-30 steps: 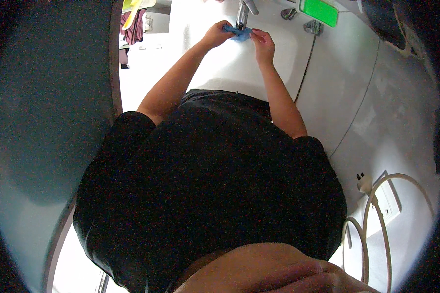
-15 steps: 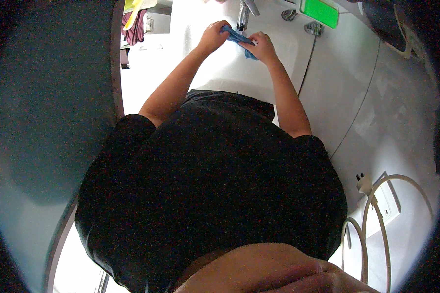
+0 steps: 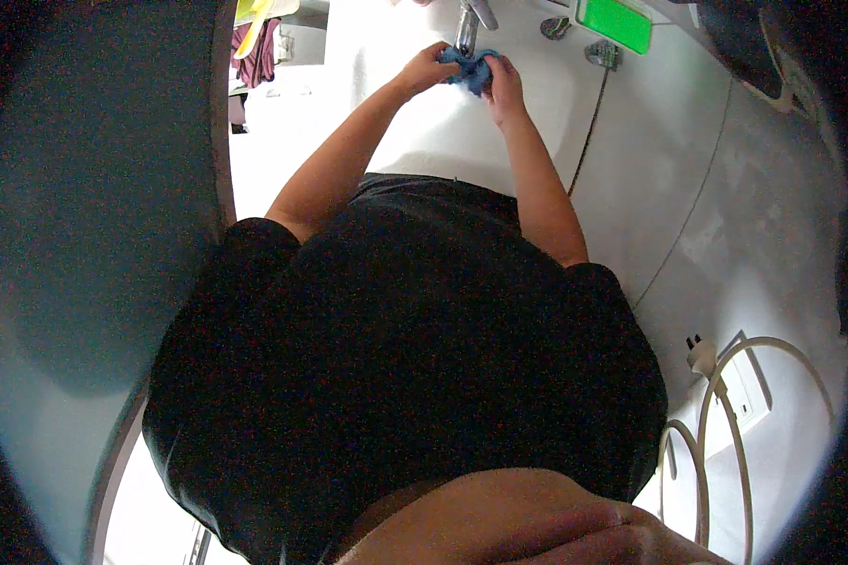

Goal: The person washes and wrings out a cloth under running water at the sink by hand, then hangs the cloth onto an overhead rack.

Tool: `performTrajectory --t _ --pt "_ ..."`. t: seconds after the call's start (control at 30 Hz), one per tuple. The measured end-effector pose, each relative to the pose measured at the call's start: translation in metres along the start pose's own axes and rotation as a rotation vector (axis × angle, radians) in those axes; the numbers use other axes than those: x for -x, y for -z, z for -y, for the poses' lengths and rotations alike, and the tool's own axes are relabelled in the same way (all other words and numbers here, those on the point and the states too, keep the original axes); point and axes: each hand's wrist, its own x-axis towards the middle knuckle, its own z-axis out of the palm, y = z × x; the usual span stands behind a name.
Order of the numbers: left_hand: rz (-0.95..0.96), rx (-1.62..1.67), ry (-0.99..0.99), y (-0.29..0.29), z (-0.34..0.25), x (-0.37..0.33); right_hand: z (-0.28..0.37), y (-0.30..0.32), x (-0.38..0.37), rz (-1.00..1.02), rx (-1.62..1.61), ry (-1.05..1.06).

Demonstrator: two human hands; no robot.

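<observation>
White basin (image 3: 415,127) lies beneath the fingers (image 3: 502,69) of a person's left hand (image 3: 423,71) and right hand (image 3: 506,92), which grasp a bunched blue cloth (image 3: 469,72) between them, a metal tap (image 3: 465,36) just beyond; well to their right, a wall socket (image 3: 752,390) bears a mark (image 3: 745,410) too small to read
</observation>
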Motion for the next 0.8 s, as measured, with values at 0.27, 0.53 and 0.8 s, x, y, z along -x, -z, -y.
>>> performTrajectory --t 0.27,0.53,0.8 --pt "0.242 0.437 0.226 -0.011 -0.018 0.026 -0.001 0.016 0.01 0.448 0.443 -0.014" --pt "-0.097 0.121 0.057 -0.003 0.006 0.017 -0.014 0.039 -0.002 0.195 0.324 -0.4" --pt "-0.092 -0.046 0.116 -0.003 -0.025 0.042 -0.102 -0.009 -0.095 0.372 -0.424 -0.503"
